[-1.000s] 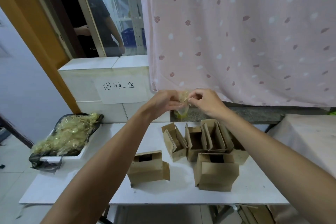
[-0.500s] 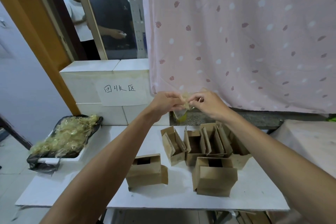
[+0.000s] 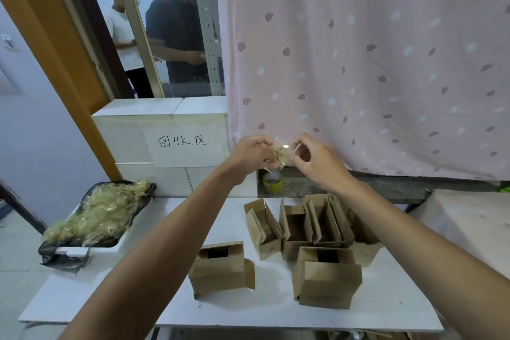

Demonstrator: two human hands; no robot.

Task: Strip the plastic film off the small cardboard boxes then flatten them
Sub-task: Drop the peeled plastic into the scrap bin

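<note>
A crumpled wad of yellowish plastic film [image 3: 281, 154] is held in the air above the back of the white table [image 3: 276, 309]. My left hand [image 3: 252, 153] grips its left side and my right hand [image 3: 317, 156] pinches its right side. Several small open cardboard boxes stand on the table below: one at the front centre [image 3: 220, 268], one at the front right [image 3: 327, 280], and a tight cluster behind them [image 3: 303, 225].
A black-lined tray heaped with stripped film [image 3: 96, 215] sits at the table's left end. A yellow tape roll [image 3: 273, 183] lies on the ledge behind. A white block with a paper sign [image 3: 182, 143] and a pink curtain [image 3: 372, 63] back the table. Two people stand beyond the doorway [image 3: 171, 36].
My hands have stayed together, working the film wad; the right fingers have spread a little. The view has tilted so the table sits lower, and the people behind have shifted.
</note>
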